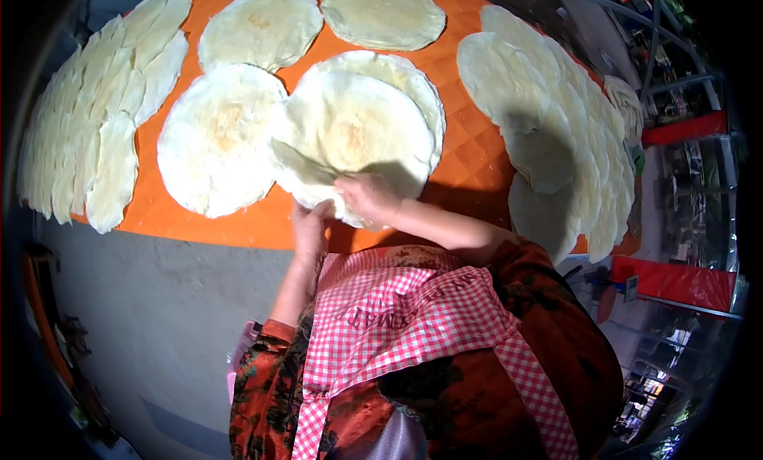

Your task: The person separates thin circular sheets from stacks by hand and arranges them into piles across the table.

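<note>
– Where was the top flatbread (362,118)?
– On another flatbread (427,90) over orange tablecloth (465,134); the right hand (368,199) pinched the top one's near side; I couldn't tell the left hand's (309,228) grip

Our pale round flatbread (389,126), browned mid-face, near edge bunched at our hands (368,199), rest spread beyond them

Orange table (469,154), grey floor (175,301), metal poles (655,42), red panels (671,283) at right, bright light
</note>
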Motion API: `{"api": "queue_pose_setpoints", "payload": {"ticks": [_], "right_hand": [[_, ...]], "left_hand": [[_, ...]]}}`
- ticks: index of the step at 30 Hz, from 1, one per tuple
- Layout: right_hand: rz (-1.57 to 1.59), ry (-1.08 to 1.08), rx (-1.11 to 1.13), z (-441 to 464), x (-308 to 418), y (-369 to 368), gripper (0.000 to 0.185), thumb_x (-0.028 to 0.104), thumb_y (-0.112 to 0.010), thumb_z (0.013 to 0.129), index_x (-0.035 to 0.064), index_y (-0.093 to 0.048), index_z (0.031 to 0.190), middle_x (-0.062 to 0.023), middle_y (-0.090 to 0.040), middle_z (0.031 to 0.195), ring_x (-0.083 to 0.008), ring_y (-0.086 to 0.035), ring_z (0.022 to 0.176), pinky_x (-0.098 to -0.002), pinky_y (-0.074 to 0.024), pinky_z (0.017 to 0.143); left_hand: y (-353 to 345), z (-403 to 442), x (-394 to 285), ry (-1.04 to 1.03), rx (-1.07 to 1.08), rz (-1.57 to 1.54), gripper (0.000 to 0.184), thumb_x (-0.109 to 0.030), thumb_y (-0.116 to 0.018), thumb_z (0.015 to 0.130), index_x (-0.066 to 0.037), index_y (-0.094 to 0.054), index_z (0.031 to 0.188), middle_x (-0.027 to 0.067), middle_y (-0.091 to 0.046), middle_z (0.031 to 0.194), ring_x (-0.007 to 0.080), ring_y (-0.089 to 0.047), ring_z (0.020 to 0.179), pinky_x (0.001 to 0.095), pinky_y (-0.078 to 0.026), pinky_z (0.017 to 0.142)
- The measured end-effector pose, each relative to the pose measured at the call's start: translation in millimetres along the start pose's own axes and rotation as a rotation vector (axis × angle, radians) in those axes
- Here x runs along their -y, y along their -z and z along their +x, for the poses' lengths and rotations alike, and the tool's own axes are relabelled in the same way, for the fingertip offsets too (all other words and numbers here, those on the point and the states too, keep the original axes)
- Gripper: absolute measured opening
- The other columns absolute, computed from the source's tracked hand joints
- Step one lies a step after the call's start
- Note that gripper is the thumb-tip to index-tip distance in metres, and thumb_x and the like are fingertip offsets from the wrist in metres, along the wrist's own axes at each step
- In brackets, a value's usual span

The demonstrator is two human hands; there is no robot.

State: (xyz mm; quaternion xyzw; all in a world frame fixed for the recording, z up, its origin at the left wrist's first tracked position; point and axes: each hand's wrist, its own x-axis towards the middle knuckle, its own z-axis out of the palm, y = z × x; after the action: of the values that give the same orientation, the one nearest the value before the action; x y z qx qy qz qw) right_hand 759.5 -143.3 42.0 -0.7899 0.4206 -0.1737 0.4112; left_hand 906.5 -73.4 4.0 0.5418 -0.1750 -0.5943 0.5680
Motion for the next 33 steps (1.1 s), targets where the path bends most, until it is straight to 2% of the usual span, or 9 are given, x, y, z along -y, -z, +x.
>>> {"api": "queue_pose_setpoints", "payload": {"ticks": [3, 5, 9, 11, 18, 22, 24, 28, 33], "right_hand": [[-0.008, -0.26, -0.166, 18.9, -10.4, 58.8, 0.013, -0.001, -0.053, 0.087, 0.0058, -0.059, 0.077, -0.0065, -0.062, 0.075, -0.0131, -0.057, 0.068, -0.0281, -0.0492, 0.059], [0.13, -0.013, -0.559, 18.1, -58.8, 117.6, 0.008, 0.004, -0.053, 0.085, 0.002, -0.061, 0.085, -0.0148, -0.06, 0.071, -0.0193, -0.058, 0.065, -0.0345, -0.0468, 0.062], [0.129, -0.167, -0.721, 3.1, -130.6, 218.9, 0.01, 0.001, -0.053, 0.085, -0.0036, -0.061, 0.088, -0.0126, -0.064, 0.078, -0.0136, -0.059, 0.074, -0.0312, -0.0476, 0.067], [0.005, -0.123, -0.532, 7.1, -140.5, 240.1, 0.012, 0.002, -0.052, 0.087, -0.0029, -0.06, 0.094, -0.0031, -0.065, 0.086, -0.0148, -0.058, 0.082, -0.032, -0.0471, 0.073], [-0.242, 0.107, -0.445, 137.8, -79.1, 305.4, 0.014, 0.006, -0.051, 0.084, -0.0019, -0.061, 0.087, -0.0208, -0.065, 0.08, -0.0307, -0.063, 0.078, -0.038, -0.0483, 0.072], [0.126, 0.127, -0.54, 192.1, -71.4, 454.7, 0.011, 0.002, -0.056, 0.076, -0.0003, -0.066, 0.08, -0.0024, -0.062, 0.07, -0.0145, -0.059, 0.063, -0.034, -0.0485, 0.057], [0.35, 0.014, -0.589, 181.3, -85.7, 519.4, 0.016, 0.001, -0.057, 0.076, 0.0004, -0.067, 0.088, -0.0045, -0.064, 0.074, -0.0165, -0.062, 0.067, -0.0327, -0.0503, 0.059], [0.232, -0.032, -0.782, 178.1, -249.2, 602.1, 0.022, 0.0, -0.056, 0.072, -0.0016, -0.067, 0.091, -0.0099, -0.066, 0.083, -0.022, -0.063, 0.075, -0.0368, -0.0509, 0.066], [0.402, -0.65, -1.084, 138.8, -407.4, 551.3, 0.036, 0.006, -0.061, 0.077, -0.0039, -0.056, 0.111, -0.0173, -0.064, 0.101, -0.0266, -0.065, 0.085, -0.037, -0.0546, 0.076]], "left_hand": [[5.9, 0.4, -4.5, 0.009, -0.145, -0.128, 0.03, 0.006, -0.054, 0.077, -0.006, -0.052, 0.103, -0.0018, -0.053, 0.066, 0.0066, -0.044, 0.048, 0.0213, -0.031, 0.041], [18.7, 2.4, 1.6, 0.015, -0.208, -0.204, 0.024, 0.006, -0.052, 0.075, -0.007, -0.054, 0.095, -0.0046, -0.048, 0.062, 0.0056, -0.041, 0.046, 0.0214, -0.027, 0.039], [39.0, 10.8, 17.3, 0.103, -0.249, -0.226, 0.02, 0.006, -0.051, 0.075, -0.01, -0.056, 0.086, -0.0047, -0.047, 0.06, 0.0057, -0.039, 0.045, 0.0218, -0.027, 0.039], [65.0, 28.5, 47.3, 0.103, -0.252, -0.231, 0.02, 0.006, -0.051, 0.075, -0.01, -0.057, 0.087, -0.005, -0.047, 0.061, 0.006, -0.041, 0.047, 0.0215, -0.029, 0.041], [19.5, -2.6, 9.1, 0.096, -0.3, -0.236, 0.033, 0.005, -0.05, 0.078, -0.007, -0.054, 0.108, -0.0041, -0.048, 0.069, 0.0068, -0.04, 0.052, 0.0255, -0.042, 0.053], [21.0, -0.2, 16.9, -0.012, -0.185, -0.183, 0.05, 0.001, -0.047, 0.08, -0.003, -0.043, 0.13, 0.0107, -0.057, 0.111, 0.0223, -0.059, 0.096, 0.0358, -0.051, 0.079], [60.4, 7.9, 45.5, -0.039, -0.058, -0.03, 0.05, -0.007, -0.049, 0.085, 0.0, -0.039, 0.134, 0.0151, -0.054, 0.124, 0.0271, -0.056, 0.111, 0.0409, -0.049, 0.089], [38.2, -4.1, 42.9, 0.112, -0.166, -0.378, 0.055, -0.009, -0.054, 0.081, -0.003, -0.04, 0.135, 0.0122, -0.052, 0.127, 0.0284, -0.052, 0.113, 0.0428, -0.046, 0.091], [17.9, -31.5, 26.6, 0.229, -0.333, -0.144, 0.041, -0.013, -0.043, 0.091, 0.011, -0.052, 0.123, 0.0131, -0.065, 0.099, 0.0208, -0.061, 0.089, 0.0337, -0.052, 0.072]]}}
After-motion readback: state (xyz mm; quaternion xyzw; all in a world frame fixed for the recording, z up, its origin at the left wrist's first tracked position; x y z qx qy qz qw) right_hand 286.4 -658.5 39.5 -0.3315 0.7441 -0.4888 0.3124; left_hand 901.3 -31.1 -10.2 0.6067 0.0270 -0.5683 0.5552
